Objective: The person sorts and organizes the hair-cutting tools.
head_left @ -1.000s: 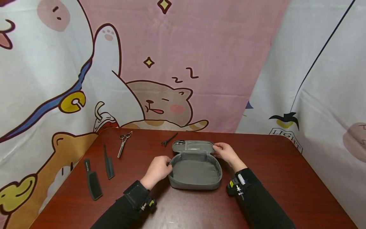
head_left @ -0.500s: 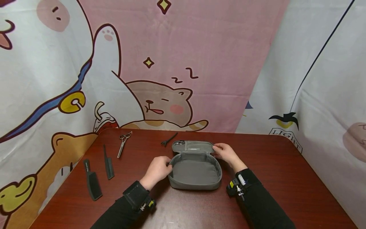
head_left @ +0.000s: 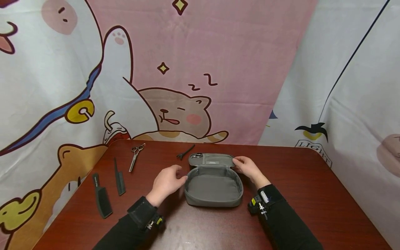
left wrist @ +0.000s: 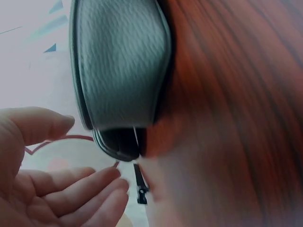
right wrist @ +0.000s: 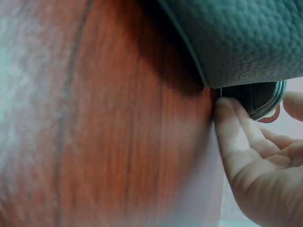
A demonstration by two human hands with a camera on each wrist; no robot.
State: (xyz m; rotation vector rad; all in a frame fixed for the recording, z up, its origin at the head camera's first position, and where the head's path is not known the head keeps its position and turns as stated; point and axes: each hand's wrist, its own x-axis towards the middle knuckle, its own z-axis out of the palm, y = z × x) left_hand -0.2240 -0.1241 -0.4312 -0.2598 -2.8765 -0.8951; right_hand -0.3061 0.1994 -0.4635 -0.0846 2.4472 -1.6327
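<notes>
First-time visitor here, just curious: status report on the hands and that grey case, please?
Left hand open beside grey case; right hand holds lid edge. Case open on table. Black clip near lid, apparently not blocking.

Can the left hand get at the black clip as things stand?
Probably yes: the left hand holds nothing, and the black clip lies just beyond it, left of the gray lid, with nothing standing between them.

On the table point(head_left: 312, 187), in the lower middle of the frame, stands the case point(head_left: 212, 202), with its lid point(head_left: 215, 159) behind. The clip point(head_left: 186, 151) lies left of the lid. Toward the left are the scissors point(head_left: 135, 157), before them the tail comb point(head_left: 119, 180), and leftmost the broad comb point(head_left: 102, 201).
</notes>
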